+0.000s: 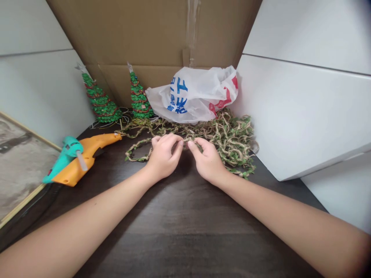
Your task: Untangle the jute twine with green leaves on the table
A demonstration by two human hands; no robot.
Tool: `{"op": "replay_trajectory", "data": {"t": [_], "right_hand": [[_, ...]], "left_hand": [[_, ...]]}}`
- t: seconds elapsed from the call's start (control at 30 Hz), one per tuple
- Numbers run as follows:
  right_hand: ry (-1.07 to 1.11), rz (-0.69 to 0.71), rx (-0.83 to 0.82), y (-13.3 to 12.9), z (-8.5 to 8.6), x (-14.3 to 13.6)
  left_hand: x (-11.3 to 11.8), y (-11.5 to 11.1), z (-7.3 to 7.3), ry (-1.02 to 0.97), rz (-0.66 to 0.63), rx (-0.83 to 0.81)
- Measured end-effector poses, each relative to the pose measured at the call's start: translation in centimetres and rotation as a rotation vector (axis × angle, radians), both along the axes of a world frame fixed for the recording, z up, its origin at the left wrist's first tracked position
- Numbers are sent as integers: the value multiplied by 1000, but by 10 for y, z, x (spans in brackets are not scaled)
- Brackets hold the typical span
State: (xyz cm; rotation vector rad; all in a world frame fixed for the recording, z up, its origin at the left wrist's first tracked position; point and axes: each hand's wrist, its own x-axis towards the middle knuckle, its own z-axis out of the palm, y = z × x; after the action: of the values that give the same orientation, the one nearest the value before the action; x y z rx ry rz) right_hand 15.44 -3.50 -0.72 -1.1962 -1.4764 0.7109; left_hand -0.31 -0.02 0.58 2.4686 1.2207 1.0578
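Note:
A long twine garland [236, 141] with small green leaves lies in a tangled heap at the back right of the dark table. My left hand [165, 154] pinches a stretch of it between thumb and forefinger near the middle. Close by on the right, my right hand [208, 159] grips the same garland, thumb and forefinger together. Only a short piece shows between the two hands. A loose loop of the garland rests on the table to the left of my left hand.
An orange and teal glue gun [87, 154] lies at the left. Two small green Christmas trees [101, 101] stand at the back beside a white plastic bag [199, 94]. Cardboard [130, 34] rises behind, and white panels [313, 112] stand at both sides.

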Motion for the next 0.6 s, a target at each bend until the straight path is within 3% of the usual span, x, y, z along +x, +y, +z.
{"op": "replay_trajectory", "data": {"t": [0.13, 0.3, 0.47, 0.6], "right_hand": [[126, 8, -6, 0, 1, 1], [131, -15, 28, 0, 0, -1], [79, -16, 36, 3, -1, 1], [55, 63, 35, 2, -2, 2]], "left_hand": [[0, 2, -2, 67, -14, -42], [-2, -1, -4, 152, -202, 4], [-4, -4, -2, 12, -314, 58], [-4, -4, -3, -109, -315, 97]]}}
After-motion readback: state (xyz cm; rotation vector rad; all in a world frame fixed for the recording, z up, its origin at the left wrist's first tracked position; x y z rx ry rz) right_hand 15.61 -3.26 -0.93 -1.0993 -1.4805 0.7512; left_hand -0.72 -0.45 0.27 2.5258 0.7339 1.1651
